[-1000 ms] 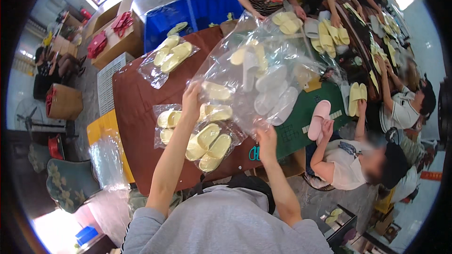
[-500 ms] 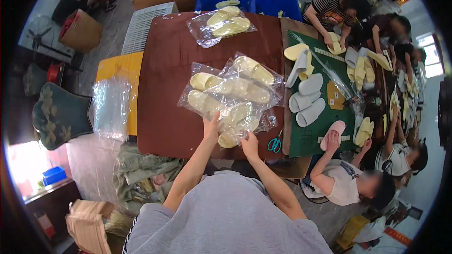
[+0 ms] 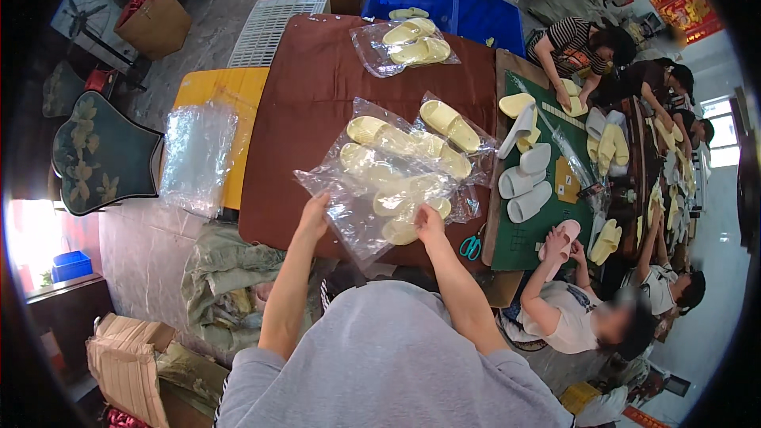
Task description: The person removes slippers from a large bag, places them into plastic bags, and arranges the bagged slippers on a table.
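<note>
Near the table's front edge, the left hand and right hand pinch a clear bag, fingertips partly hidden. Glare blurs the slippers beneath.

Bright daylight came through a window at right and a washed-out opening at left; glare streaked the clear bag; dark edges bent straight lines.

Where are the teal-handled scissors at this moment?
In the head view, the teal-handled scissors lie right of centre near the close edge of the brown tabletop, between the person's right hand and the green board.
</note>
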